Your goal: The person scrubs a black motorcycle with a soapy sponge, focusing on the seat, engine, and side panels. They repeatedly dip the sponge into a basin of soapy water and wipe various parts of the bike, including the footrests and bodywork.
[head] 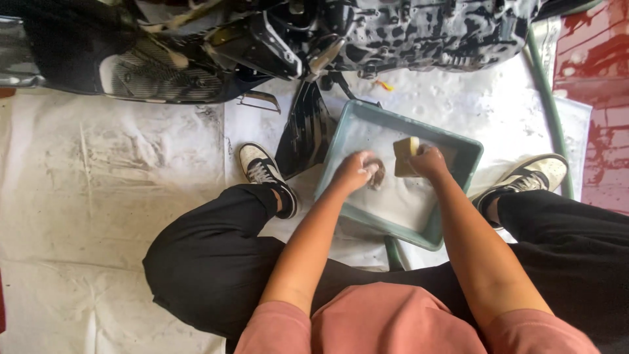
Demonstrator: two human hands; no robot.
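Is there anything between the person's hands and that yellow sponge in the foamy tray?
Nothing visible does. The right hand already grips the yellow sponge over the green tray of foam. The left hand is beside it, closed on a small dark thing I cannot make out, with only suds between the two hands.

The floor is covered with a large pale crumpled plastic sheet (98,183), wet and stained grey in places. At the right edge, bare dark red wet floor (599,98) shows, shining in daylight. A thin green rubber hose (550,111) runs along that border, lying on the sheet.
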